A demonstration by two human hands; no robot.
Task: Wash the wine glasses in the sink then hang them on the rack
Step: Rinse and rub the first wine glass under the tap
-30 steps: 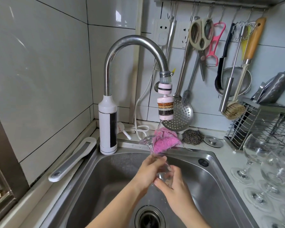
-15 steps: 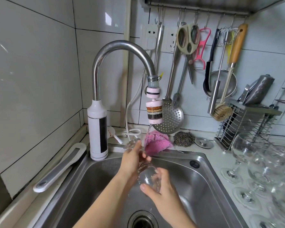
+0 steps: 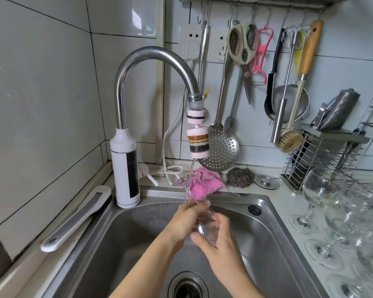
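Right, the wine glass (image 3: 204,224) is held over the sink (image 3: 274,229), bowl near, foot tipped far-left up under the stream from the tap filter (image 3: 198,143); left hand (image 3: 184,221) is wrapped round the stem end & upper bowl, right hand (image 3: 219,244) cups the bowl from the near-right, fingers curled on the glass, so both are closed on it, neither spread.

Main risk, I'd say: wet glass + wet skin, so a slip drops it into the steel basin, prob. chipping the rim or snapping the stem; a hard twist betw. the two hands could break the stem too. The foot sits close below the filter; lifting w/o looking may knock it there, or on the slotted spoon (image 3: 221,151) hanging just behind.

Room: the basin is open to the left and near, drain (image 3: 188,289) below the forearms, plenty of space to lower & turn the glass. Far edge is tight; the pink cloth (image 3: 205,186) lies on the rim right behind the foot. Right is the awkward side; other glasses (image 3: 323,194) stand crowded on the worktop (image 3: 276,198) close to the sink edge, so swinging out that way w/ an elbow or the glass could topple several. Which rack is for hanging I can't tell.
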